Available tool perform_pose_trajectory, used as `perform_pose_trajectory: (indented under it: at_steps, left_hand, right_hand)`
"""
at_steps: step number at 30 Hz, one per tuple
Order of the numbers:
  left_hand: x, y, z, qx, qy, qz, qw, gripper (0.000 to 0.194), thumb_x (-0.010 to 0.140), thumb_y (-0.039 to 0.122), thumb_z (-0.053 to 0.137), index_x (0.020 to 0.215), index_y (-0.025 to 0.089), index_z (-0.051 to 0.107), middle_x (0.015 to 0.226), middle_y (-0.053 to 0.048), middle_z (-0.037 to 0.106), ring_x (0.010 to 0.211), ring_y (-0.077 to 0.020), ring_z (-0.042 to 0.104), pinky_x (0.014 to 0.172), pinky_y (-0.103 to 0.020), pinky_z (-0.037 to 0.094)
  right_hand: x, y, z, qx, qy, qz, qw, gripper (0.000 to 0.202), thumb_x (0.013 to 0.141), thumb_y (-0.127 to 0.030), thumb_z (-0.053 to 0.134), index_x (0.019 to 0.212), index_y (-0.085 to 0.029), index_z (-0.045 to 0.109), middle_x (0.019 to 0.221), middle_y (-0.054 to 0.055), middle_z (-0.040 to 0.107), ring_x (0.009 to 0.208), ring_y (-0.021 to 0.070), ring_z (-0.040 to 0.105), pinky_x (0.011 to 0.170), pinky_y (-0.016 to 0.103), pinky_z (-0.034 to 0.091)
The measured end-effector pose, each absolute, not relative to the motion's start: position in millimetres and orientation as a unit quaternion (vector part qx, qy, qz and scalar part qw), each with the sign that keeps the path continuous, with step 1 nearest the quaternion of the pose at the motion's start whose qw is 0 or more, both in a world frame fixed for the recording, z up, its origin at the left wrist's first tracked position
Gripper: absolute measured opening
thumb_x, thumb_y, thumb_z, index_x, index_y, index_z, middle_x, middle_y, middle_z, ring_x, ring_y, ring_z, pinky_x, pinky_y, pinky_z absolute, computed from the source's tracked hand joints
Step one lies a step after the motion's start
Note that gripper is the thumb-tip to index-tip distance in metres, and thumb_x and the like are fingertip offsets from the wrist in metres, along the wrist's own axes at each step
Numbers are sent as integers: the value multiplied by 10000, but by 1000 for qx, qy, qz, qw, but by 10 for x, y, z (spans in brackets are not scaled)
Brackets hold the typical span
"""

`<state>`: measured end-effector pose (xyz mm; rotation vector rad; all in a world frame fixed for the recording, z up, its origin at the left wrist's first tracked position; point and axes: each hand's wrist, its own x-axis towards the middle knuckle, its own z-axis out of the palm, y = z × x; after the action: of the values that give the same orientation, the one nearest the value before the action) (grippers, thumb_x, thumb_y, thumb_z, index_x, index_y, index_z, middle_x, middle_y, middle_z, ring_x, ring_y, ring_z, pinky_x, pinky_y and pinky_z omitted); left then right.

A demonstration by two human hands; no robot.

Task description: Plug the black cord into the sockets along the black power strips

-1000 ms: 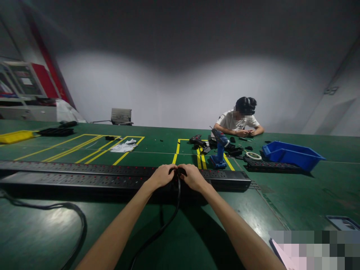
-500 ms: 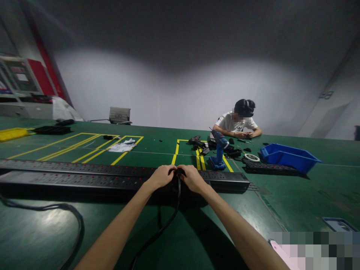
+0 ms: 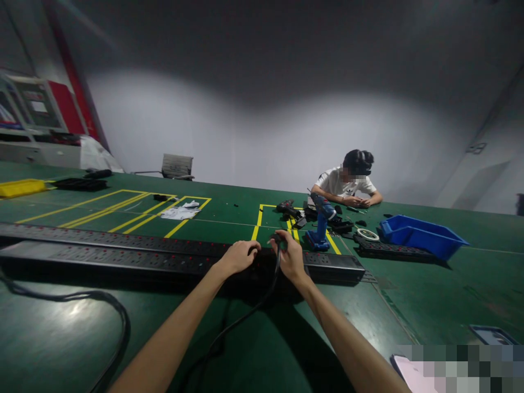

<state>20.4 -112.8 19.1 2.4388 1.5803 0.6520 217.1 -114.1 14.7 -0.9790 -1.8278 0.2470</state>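
Note:
Two long black power strips, a front one (image 3: 135, 261) and a rear one (image 3: 333, 261), lie side by side across the table before me. My left hand (image 3: 238, 257) grips the front strip near its right end, fingers curled over the top. In my right hand (image 3: 291, 255), raised slightly above that end, the thumb and fingers pinch a black power cable (image 3: 273, 281). The cable hangs from them and curves down toward me. Its tip is dark and partly hidden by the fingers.
A blue cordless drill (image 3: 321, 224) stands behind the rear strip, near a second drill (image 3: 287, 207) and black parts. To the right are a blue bin (image 3: 423, 234) and a tape roll (image 3: 367, 234). A co-worker (image 3: 347, 183) sits opposite. Papers (image 3: 180, 210) lie left of centre.
My right hand has moved right and up, away from my left hand, carrying the cable's end off the strip's end. My left hand has stayed on the strip.

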Motion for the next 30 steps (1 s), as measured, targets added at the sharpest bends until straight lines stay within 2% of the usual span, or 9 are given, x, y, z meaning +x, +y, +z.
perform_pose_trajectory:
  at_steps: [3,7,16,22,25,30]
  left_hand:
    - [213,-1134,196,813,535,214,83,269,875,268,453,1049,270,658,1042,-24,700,978,-208,634,869,-292,447]
    - [218,-1134,187,811,536,219,83,268,875,273,457,1058,272,653,1051,-24,696,989,-202,630,877,-286,446]
    - [219,-1136,183,810,538,220,78,292,869,252,454,1093,262,641,1083,-21,690,1013,-196,623,890,-281,439]
    - [241,-1170,219,808,540,222,77,279,883,276,427,1051,263,649,1042,-17,697,983,-197,629,902,-297,438]
    - [240,-1171,224,807,540,223,82,282,880,277,433,1062,259,648,1058,-21,693,1000,-198,624,937,-301,428]
    - [232,-1155,205,807,539,226,79,288,877,263,440,1078,262,645,1080,-14,689,1015,-192,622,951,-298,422]
  right_hand:
    - [2179,-1122,169,-400,-722,121,551,339,888,-313,514,1204,-194,529,1123,91,624,1015,213,595,892,333,451]
    - [2170,-1140,196,-391,-719,133,559,361,893,-317,499,1237,-208,522,1178,91,600,1033,211,591,918,344,447]
    - [2201,-1107,170,-357,-770,222,481,355,825,-255,563,1176,-202,569,1112,82,630,959,192,605,833,327,488]
    - [2363,-1153,347,-318,-823,333,331,411,666,-84,605,1069,-165,597,925,25,662,812,149,620,736,260,486]
    - [2480,-1217,540,-323,-836,364,253,416,633,-41,563,1030,-155,616,897,19,659,746,128,609,660,219,472]
    - [2615,-1362,837,-301,-851,420,91,420,605,-9,557,985,-154,664,889,15,672,753,128,615,620,191,457]
